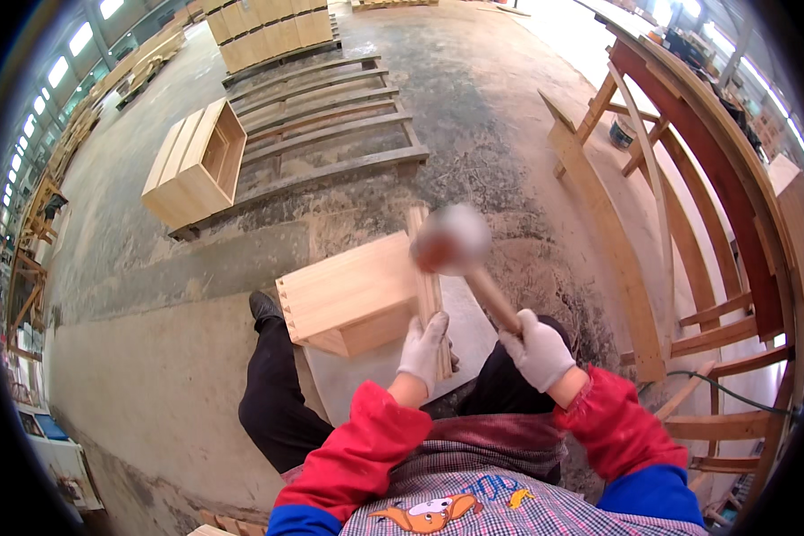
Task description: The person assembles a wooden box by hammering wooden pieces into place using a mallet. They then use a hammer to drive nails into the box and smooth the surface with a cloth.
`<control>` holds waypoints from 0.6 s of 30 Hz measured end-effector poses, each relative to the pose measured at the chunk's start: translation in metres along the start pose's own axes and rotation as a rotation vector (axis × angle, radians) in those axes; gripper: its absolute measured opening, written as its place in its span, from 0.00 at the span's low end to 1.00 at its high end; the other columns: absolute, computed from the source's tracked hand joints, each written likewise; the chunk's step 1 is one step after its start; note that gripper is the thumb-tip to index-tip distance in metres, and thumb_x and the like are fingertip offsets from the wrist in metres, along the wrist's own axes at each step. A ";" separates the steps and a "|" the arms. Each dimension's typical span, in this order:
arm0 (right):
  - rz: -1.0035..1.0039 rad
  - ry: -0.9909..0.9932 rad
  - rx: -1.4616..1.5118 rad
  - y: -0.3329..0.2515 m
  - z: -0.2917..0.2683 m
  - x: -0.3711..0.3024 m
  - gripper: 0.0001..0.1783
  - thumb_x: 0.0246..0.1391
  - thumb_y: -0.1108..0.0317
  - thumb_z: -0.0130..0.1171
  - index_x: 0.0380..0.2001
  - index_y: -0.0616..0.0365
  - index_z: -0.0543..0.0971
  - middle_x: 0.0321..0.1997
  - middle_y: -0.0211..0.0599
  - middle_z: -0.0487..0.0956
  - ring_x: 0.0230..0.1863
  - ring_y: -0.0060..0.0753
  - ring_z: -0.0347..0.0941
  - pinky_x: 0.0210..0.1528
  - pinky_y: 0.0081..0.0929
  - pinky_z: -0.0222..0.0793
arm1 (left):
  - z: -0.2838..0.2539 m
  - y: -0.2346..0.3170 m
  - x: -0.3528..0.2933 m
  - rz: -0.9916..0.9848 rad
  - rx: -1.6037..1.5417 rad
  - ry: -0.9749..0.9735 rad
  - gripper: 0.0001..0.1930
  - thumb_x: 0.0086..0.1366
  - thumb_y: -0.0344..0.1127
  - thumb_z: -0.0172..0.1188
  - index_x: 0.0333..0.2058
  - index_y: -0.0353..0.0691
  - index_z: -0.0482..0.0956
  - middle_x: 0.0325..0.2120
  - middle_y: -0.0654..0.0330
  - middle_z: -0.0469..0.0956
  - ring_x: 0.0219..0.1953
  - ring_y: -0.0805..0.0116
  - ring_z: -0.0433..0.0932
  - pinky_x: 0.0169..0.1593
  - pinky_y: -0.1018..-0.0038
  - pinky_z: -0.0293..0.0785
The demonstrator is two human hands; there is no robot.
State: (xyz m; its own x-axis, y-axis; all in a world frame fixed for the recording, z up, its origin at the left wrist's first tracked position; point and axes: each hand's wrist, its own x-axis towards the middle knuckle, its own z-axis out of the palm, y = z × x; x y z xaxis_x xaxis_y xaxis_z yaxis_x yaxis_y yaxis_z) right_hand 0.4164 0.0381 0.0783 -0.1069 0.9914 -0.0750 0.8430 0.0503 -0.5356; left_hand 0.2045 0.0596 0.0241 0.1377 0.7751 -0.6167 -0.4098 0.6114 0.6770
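My right hand, in a white glove, grips the wooden handle of a mallet whose head is blurred with motion just above a wooden box. The box, of pale wood with finger-jointed corners, lies on a grey slab in front of my knees. My left hand, also gloved, holds an upright pale board at the box's right end. The mallet head hovers over the top of that board.
A finished pale wooden box stands on long timber rails on the concrete floor ahead. Stacked crates sit far back. A curved red-brown wooden frame with slats rises at the right. My black-trousered leg stretches left.
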 end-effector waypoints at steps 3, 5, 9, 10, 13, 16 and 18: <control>0.036 0.013 0.236 -0.025 -0.032 0.004 0.16 0.61 0.57 0.57 0.36 0.61 0.73 0.27 0.59 0.77 0.33 0.64 0.76 0.34 0.47 0.70 | -0.016 0.002 0.004 0.018 0.040 0.000 0.18 0.67 0.54 0.58 0.43 0.52 0.64 0.24 0.62 0.70 0.16 0.64 0.73 0.21 0.63 0.76; 0.063 0.015 0.347 -0.018 -0.030 0.003 0.16 0.60 0.58 0.58 0.36 0.63 0.73 0.25 0.53 0.76 0.26 0.52 0.76 0.30 0.40 0.69 | -0.017 0.004 0.002 -0.012 0.038 -0.007 0.20 0.67 0.53 0.59 0.46 0.51 0.63 0.24 0.60 0.70 0.16 0.64 0.73 0.20 0.63 0.76; 0.256 0.044 0.711 -0.014 -0.028 -0.012 0.12 0.62 0.61 0.58 0.35 0.60 0.74 0.20 0.30 0.72 0.19 0.22 0.68 0.23 0.23 0.64 | 0.003 -0.005 -0.013 -0.025 0.033 -0.018 0.21 0.67 0.52 0.60 0.49 0.50 0.64 0.24 0.60 0.70 0.17 0.65 0.73 0.20 0.65 0.75; 0.259 0.063 0.750 -0.014 -0.030 -0.013 0.11 0.63 0.62 0.58 0.35 0.59 0.73 0.20 0.27 0.70 0.19 0.18 0.66 0.22 0.21 0.62 | 0.006 -0.009 -0.016 -0.028 0.051 -0.066 0.21 0.67 0.52 0.60 0.49 0.50 0.64 0.25 0.60 0.70 0.17 0.65 0.73 0.20 0.65 0.75; 0.261 0.105 0.837 -0.015 -0.041 -0.011 0.09 0.64 0.64 0.57 0.35 0.57 0.72 0.20 0.21 0.68 0.17 0.12 0.62 0.18 0.16 0.59 | 0.012 -0.015 -0.024 -0.027 0.083 -0.170 0.21 0.67 0.51 0.61 0.49 0.48 0.64 0.26 0.60 0.70 0.19 0.64 0.74 0.20 0.67 0.74; 0.167 0.196 0.842 -0.031 -0.074 -0.010 0.08 0.65 0.65 0.54 0.36 0.57 0.71 0.20 0.22 0.68 0.16 0.12 0.62 0.18 0.15 0.59 | 0.018 -0.006 -0.021 0.058 -0.029 -0.180 0.21 0.67 0.52 0.61 0.48 0.48 0.64 0.24 0.60 0.70 0.18 0.64 0.74 0.20 0.66 0.74; 0.073 0.269 0.870 -0.045 -0.095 -0.008 0.06 0.66 0.66 0.51 0.38 0.57 0.71 0.21 0.23 0.69 0.16 0.12 0.62 0.17 0.14 0.58 | 0.014 0.003 -0.012 0.044 -0.059 -0.089 0.21 0.67 0.52 0.60 0.47 0.48 0.64 0.24 0.59 0.70 0.17 0.64 0.74 0.20 0.65 0.74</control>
State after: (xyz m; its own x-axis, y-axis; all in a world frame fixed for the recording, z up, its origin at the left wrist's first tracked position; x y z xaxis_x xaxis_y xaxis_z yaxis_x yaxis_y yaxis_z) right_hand 0.4297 0.0393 0.1829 0.1497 0.9887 0.0063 0.1361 -0.0143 -0.9906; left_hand 0.2147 0.0542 0.0391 0.1971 0.8136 -0.5470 -0.4692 0.5682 0.6760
